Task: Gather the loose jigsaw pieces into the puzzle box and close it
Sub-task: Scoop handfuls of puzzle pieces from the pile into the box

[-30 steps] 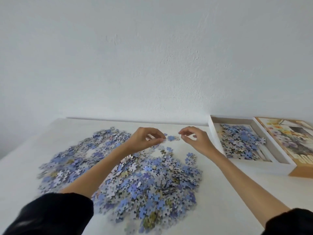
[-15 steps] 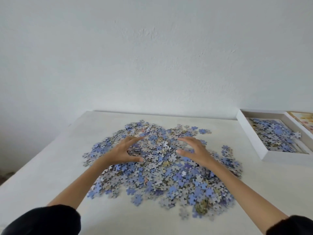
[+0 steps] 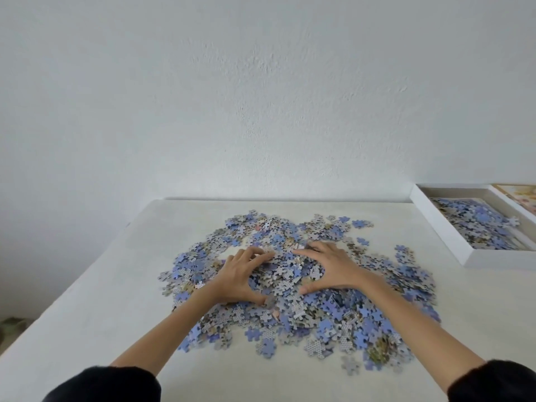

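**Both hands on the puzzle heap, box open at the right edge**

From my remote seat I see the loose jigsaw pieces (image 3: 333, 314) spread in a wide, shallow heap across the middle of the pale bench (image 3: 101, 300). Most are blue or lilac. Many lie face down, showing a grey dotted backing, and a few have tan or yellowish patches. Stray pieces sit at the heap's near edge and at its far right corner.

My left hand (image 3: 240, 278) and right hand (image 3: 333, 268) lie on the centre of the heap. Their thumbs point toward each other around a small mound. The fingers (image 3: 258, 258) of both hands are spread and only lightly bent, pressing on the pieces and not gripping any. Black sleeves (image 3: 116, 384) fill the lower corners of the frame.

The white box (image 3: 435, 227) sits at the right edge of the frame, well apart from the heap. It is uncovered and already has a layer of the same blue pieces inside. Just beyond it, at the far right, shows a strip of the lid (image 3: 522, 195) with a yellowish printed picture; the frame cuts off the rest. A plain white wall (image 3: 261, 97) takes up the upper half.
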The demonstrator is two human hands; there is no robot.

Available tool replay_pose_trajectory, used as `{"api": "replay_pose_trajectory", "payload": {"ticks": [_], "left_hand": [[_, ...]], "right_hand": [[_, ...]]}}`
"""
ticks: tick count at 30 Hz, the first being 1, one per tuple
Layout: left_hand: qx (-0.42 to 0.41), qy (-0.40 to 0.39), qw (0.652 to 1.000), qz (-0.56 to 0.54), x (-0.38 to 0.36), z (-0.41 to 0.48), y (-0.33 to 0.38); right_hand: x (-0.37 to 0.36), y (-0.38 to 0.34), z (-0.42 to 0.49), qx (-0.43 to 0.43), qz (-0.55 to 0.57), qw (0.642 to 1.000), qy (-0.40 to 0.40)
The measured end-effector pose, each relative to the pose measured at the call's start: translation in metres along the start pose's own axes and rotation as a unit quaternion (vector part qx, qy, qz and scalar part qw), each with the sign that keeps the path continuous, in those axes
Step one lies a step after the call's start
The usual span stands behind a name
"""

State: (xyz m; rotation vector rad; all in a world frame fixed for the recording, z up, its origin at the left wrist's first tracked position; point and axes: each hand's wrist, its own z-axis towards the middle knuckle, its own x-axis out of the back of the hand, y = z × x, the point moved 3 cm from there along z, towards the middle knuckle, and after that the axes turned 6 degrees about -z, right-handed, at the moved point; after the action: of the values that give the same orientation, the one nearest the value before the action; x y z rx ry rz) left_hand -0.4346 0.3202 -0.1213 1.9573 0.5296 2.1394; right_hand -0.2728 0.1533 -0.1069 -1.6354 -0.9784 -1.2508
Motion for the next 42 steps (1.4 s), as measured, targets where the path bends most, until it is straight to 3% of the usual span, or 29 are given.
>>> {"api": "replay_pose_trajectory", "payload": {"ticks": [7,21,31,42], "left_hand": [[-0.054,0.061,0.995,-0.062,0.003,0.005,0.012],[-0.021,0.119,0.979,-0.165,0.019,0.012,0.015],[-0.078,0.130,0.966,-0.208,0.039,0.031,0.048],[-0.080,0.134,0.962,-0.222,0.039,0.046,0.070]], "right_hand": [[0.002,-0.008,0.006,-0.006,0.057,0.993,0.101],[0.019,-0.003,0.007,0.012,0.234,0.949,0.212],[0.062,0.000,-0.001,0.062,0.263,0.912,0.310],[0.074,0.017,-0.012,0.082,0.256,0.908,0.321]]}}
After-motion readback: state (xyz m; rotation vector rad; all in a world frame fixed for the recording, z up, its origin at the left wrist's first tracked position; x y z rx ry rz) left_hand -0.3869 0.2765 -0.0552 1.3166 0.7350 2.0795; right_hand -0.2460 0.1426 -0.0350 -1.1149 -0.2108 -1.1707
